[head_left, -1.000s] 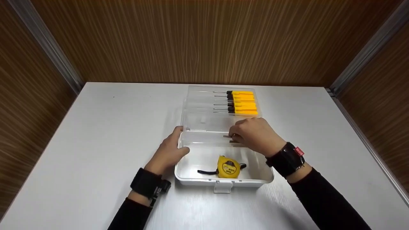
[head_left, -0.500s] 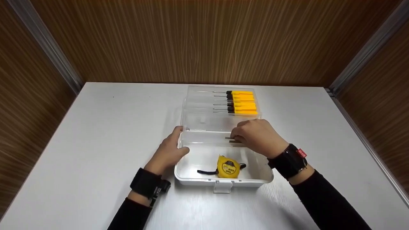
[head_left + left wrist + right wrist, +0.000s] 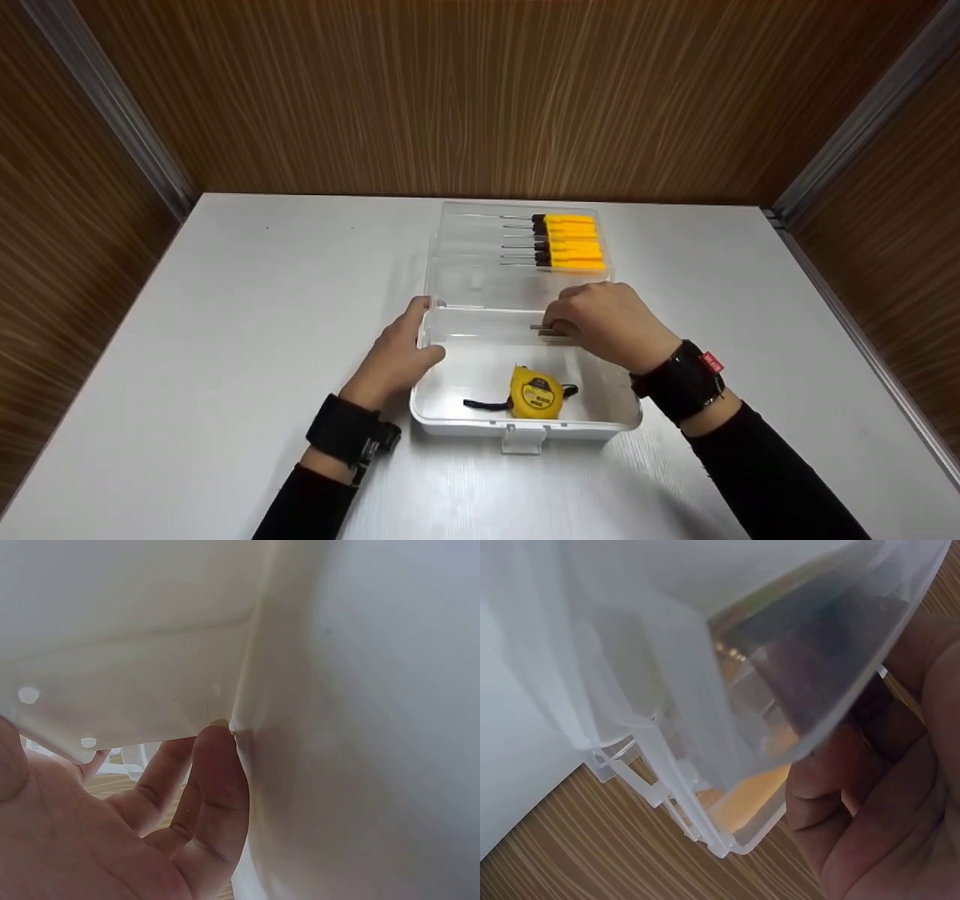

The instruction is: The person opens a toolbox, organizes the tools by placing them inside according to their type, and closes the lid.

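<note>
The left wall of the open plastic box (image 3: 450, 420) on the desk (image 3: 225, 300) is gripped by the left hand (image 3: 394, 360), thumb over the rim. A small dark metal piece (image 3: 541, 328) is pinched in the curled fingers of the right hand (image 3: 607, 322), above the box's back edge. A yellow tape measure (image 3: 535, 392) is seen in the box between the hands. Yellow-handled screwdrivers (image 3: 566, 242) are held in the lid (image 3: 465, 255) beyond the right hand.
</note>
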